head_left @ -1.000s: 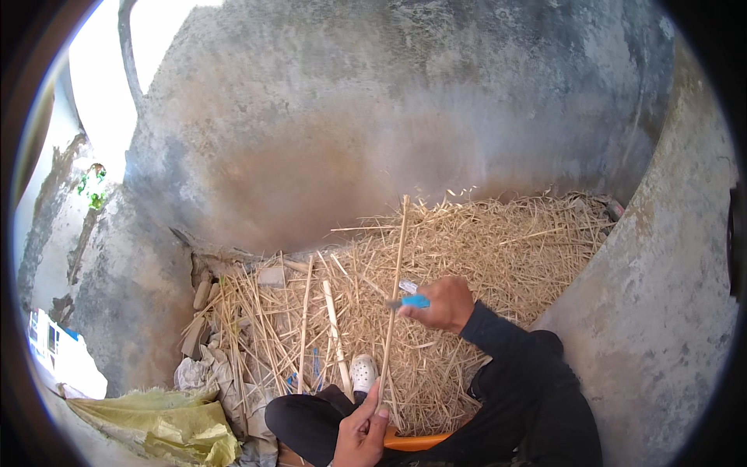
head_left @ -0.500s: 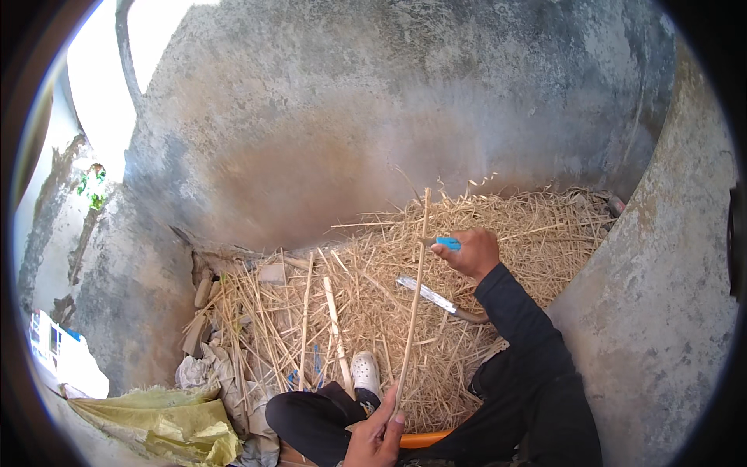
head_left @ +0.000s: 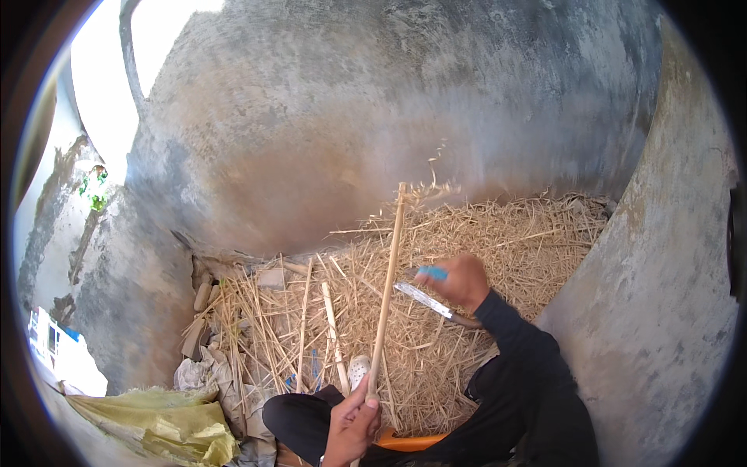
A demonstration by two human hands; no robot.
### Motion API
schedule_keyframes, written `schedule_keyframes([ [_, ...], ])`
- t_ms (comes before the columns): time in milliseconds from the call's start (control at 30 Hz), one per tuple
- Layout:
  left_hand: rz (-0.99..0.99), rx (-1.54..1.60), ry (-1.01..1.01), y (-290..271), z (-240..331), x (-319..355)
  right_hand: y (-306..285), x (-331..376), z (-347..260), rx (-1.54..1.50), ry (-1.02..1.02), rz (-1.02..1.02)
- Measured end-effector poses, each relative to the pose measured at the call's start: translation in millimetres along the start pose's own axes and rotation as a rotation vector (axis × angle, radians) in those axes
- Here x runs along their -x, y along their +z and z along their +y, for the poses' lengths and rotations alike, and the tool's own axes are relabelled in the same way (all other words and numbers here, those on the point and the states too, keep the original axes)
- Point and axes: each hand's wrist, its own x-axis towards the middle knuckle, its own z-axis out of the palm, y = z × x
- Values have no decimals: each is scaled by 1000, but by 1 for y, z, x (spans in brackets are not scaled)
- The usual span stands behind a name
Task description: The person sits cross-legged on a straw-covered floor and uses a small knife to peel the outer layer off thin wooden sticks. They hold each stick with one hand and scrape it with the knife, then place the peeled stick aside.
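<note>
My left hand point(head_left: 352, 430) is wrapped round the lower end of a long pale wooden stick point(head_left: 389, 288), which stands up and leans slightly right. My right hand point(head_left: 465, 283), a bit blurred, grips a small blue-handled tool point(head_left: 433, 273); its working end is too smeared to make out. A gap separates that tool from the stick. Thin curly shavings point(head_left: 433, 187) hang by the stick's top end. Below my right hand, a long knife point(head_left: 422, 299) with a pale blade and brown handle lies on the heap.
A deep heap of straw-coloured shavings point(head_left: 506, 241) spreads to the concrete wall point(head_left: 350, 117). Loose sticks point(head_left: 332, 327) lie left of my shoe point(head_left: 359, 370). Yellowish sacking point(head_left: 156, 424) is at lower left, and an orange edge point(head_left: 412, 442) shows between my legs. Another wall point(head_left: 654, 311) curves up at right.
My right hand and the blue-handled tool have come down and off the stick. The stick and my left hand have shifted left. Curled shavings now show beside the stick's top.
</note>
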Motion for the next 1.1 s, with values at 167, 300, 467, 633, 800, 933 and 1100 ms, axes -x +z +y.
schedule_keyframes([
  [167,-7,-116,14,-2,6,-6,-4,21,-65,-49,-280,-90],
  [300,8,-364,98,11,6,-4,3,-2,-9,75,5,-89],
  [467,18,-387,18,13,12,-3,-4,5,-32,-32,-128,-113],
  [633,-10,-589,109,11,13,0,13,8,-26,-6,-210,-45],
  [800,-55,-646,121,17,13,6,9,-2,-6,49,-89,74],
  [933,-93,-619,224,22,7,13,-8,-26,33,97,194,-9],
  [1100,-9,-576,138,9,12,9,11,17,-42,-9,-190,-50],
])
